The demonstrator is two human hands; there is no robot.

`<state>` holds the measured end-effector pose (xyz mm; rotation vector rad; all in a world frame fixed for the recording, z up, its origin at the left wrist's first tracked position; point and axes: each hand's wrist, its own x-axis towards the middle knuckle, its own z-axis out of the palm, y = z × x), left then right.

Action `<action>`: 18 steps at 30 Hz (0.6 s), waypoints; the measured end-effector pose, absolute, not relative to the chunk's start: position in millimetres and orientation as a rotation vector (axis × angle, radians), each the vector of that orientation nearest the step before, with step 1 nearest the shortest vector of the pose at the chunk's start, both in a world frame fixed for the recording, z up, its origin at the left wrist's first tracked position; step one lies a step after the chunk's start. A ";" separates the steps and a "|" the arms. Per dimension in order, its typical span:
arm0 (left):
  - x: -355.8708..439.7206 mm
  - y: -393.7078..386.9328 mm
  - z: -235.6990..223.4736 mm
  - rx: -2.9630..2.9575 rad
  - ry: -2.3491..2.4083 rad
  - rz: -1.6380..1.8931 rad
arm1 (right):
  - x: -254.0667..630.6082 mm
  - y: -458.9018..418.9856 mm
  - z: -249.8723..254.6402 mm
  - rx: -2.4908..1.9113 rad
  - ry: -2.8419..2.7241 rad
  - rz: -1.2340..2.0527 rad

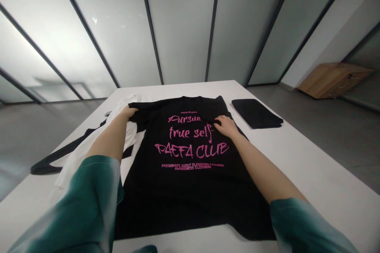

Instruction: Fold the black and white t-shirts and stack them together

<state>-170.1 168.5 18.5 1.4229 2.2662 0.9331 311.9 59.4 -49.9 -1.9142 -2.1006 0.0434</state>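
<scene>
A black T-shirt with pink lettering lies spread face up on the white table, its collar at the far side and its hem towards me. My left hand is closed on the end of the sleeve at the left, partly hidden behind my wrist. On the upper right of the shirt rests my right hand, its fingers a little bent and apart on the cloth beside the lettering. The right sleeve does not stick out; it seems tucked in near that hand.
A folded black garment lies to the right on the white table. White cloth and a black hanger are at the left, under my left arm. Frosted glass panels stand behind. A wooden cabinet is at the far right.
</scene>
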 end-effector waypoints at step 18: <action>-32.6 195.0 67.4 1.998 2.062 1.035 | 311.3 59.1 -49.3 -1.940 -2.102 0.037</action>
